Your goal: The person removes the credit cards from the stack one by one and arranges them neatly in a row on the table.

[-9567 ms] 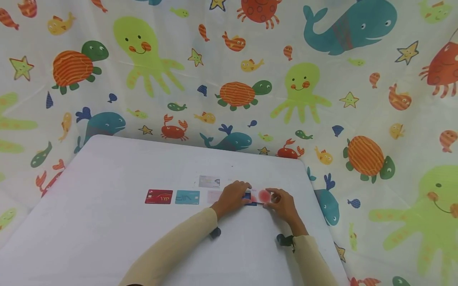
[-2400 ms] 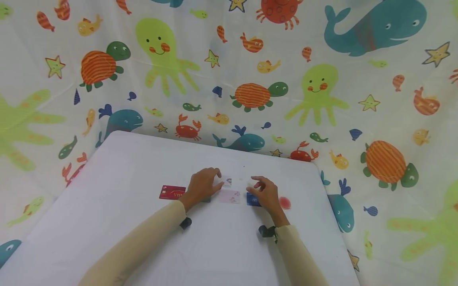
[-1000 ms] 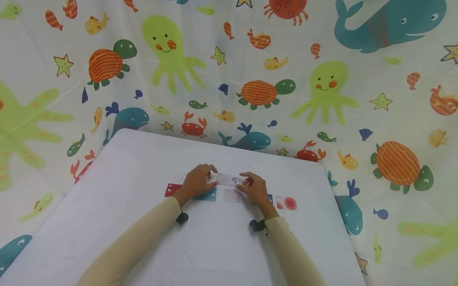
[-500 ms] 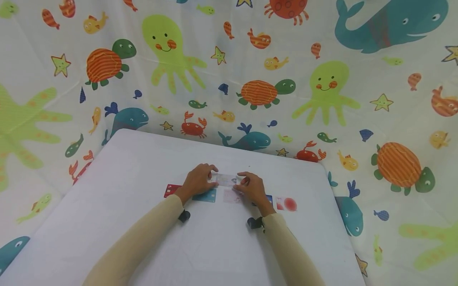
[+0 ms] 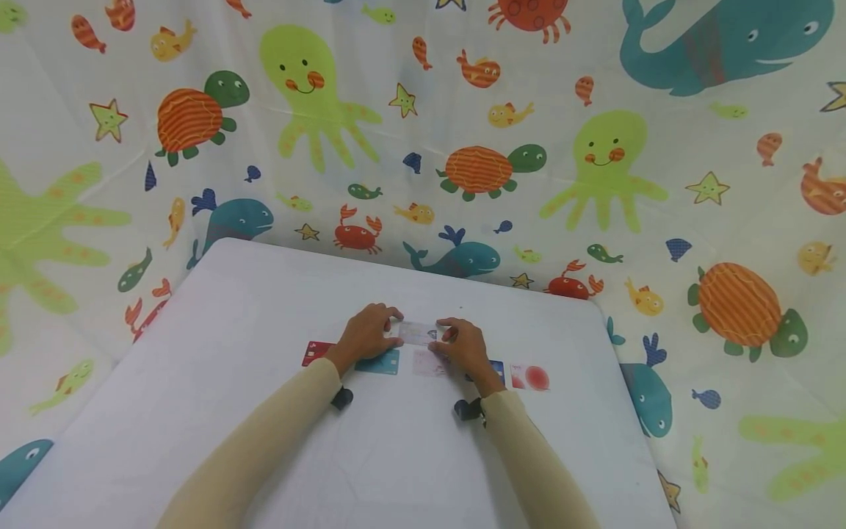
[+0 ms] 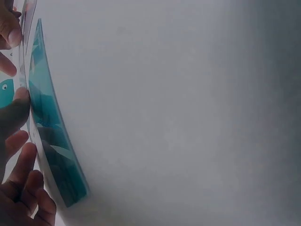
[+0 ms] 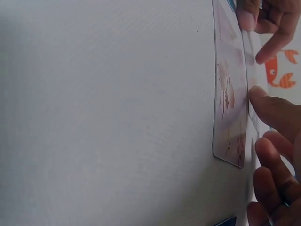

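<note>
Between my two hands a pale, silvery plastic card (image 5: 418, 333) lies above the row of other cards. My left hand (image 5: 363, 339) pinches its left end, thumb at the lower edge and forefinger at the upper edge. The right hand (image 5: 464, 348) grips the right end in the same way; in the right wrist view its thumb (image 7: 275, 108) presses the card's near edge. Just below the card are a pale pink card (image 5: 427, 363) and a teal card (image 5: 381, 363); the left hand covers part of the teal one.
A red card (image 5: 314, 353) is partly behind the left hand. To the right, a blue card (image 5: 498, 371) is partly hidden by the right hand, beside a white card with a red disc (image 5: 531, 377). The white table (image 5: 410, 455) meets a sea-animal curtain (image 5: 370, 66) behind.
Several seconds ago both hands were at the row's right end with the red-disc card. They then moved left to the silvery card. Over the last second the hands and card have barely shifted.
</note>
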Motion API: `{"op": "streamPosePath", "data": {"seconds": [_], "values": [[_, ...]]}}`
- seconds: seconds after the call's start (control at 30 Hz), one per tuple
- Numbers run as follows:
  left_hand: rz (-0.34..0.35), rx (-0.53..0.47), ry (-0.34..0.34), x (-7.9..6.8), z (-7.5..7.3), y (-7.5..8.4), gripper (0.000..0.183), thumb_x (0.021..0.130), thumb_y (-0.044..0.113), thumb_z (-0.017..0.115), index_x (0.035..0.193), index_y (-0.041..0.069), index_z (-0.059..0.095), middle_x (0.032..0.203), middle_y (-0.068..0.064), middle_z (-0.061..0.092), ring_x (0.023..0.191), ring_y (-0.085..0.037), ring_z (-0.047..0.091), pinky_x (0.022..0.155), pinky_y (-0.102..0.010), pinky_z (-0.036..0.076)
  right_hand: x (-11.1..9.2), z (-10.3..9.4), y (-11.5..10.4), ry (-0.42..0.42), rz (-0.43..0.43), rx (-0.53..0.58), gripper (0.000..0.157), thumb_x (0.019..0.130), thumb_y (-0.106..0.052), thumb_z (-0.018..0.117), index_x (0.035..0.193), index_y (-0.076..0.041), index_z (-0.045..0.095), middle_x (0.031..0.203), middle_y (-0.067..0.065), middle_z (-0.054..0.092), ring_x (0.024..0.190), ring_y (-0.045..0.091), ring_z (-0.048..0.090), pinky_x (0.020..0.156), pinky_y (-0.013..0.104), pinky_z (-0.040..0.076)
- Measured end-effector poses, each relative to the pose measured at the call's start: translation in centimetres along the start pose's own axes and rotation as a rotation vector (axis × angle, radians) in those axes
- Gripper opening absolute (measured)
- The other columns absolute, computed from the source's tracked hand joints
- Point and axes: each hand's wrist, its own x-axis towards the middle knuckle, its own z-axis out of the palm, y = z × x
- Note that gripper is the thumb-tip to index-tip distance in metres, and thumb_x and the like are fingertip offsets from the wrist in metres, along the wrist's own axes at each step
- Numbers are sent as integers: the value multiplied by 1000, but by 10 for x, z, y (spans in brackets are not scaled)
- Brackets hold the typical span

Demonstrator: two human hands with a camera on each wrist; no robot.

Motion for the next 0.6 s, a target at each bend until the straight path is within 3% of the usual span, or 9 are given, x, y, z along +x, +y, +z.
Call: {"op": "streamPosePath", "data": {"seconds": [0.3,0.6], "values": [[24,-2,-3,5,2,0,50,90,39,86,133,20,69,95,1,64,87,-16,57,80,-32,59,4,1,3,-17,0,-4,48,92,-27,86,137,-20,71,96,1,67,90,20,61,84,30,58],[0,-16,-57,12,1,1,44,91,34,86,128,18,67,94,1,63,88,-16,58,81,-31,58,4,2,3,-16,-17,17,42,92,-24,86,132,-19,73,95,2,67,88,20,61,82,29,58]]}}
